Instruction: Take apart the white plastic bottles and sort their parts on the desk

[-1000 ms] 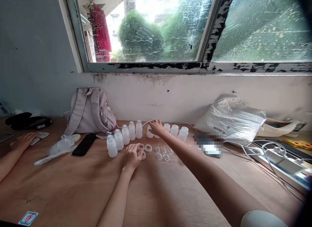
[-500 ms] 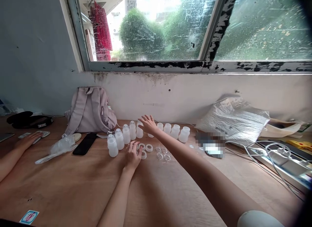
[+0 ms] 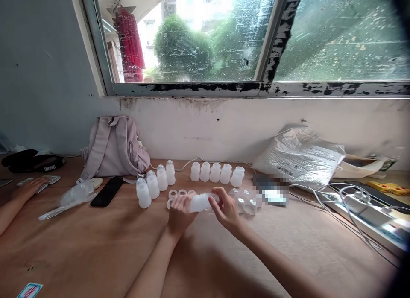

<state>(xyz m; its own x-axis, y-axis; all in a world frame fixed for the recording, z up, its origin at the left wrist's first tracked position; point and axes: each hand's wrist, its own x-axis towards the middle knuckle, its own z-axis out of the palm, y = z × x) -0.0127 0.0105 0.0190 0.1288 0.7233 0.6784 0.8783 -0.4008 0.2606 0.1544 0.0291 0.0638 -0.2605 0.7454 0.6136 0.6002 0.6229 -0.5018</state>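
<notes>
Over the middle of the table, a translucent white baby bottle [image 3: 199, 203] is held tilted almost onto its side. My left hand [image 3: 181, 212] is wrapped round its body. At the other end my right hand [image 3: 226, 209] closes its thumb and fingers on the bottle's top, a part they mostly hide. Several white rings [image 3: 173, 194] lie behind and beside my left hand, partly covered. Clear dome caps [image 3: 250, 207] stand just right of my right hand. Back left is a slanting row of bottles with tops [image 3: 143, 194]; several open-necked bottles [image 3: 215, 173] stand behind my hands.
A pink backpack [image 3: 113, 148] leans on the wall, with a black phone [image 3: 107, 192] and a plastic bag [image 3: 77, 195] before it. Rightward are a silver bag [image 3: 304, 157], white cables and a power strip [image 3: 368, 217]. Another person's hand [image 3: 30, 189] rests far left.
My right hand has come back from the bottle row towards me. A bottle has left the slanting row and is now between both hands. My left hand has moved off the rings.
</notes>
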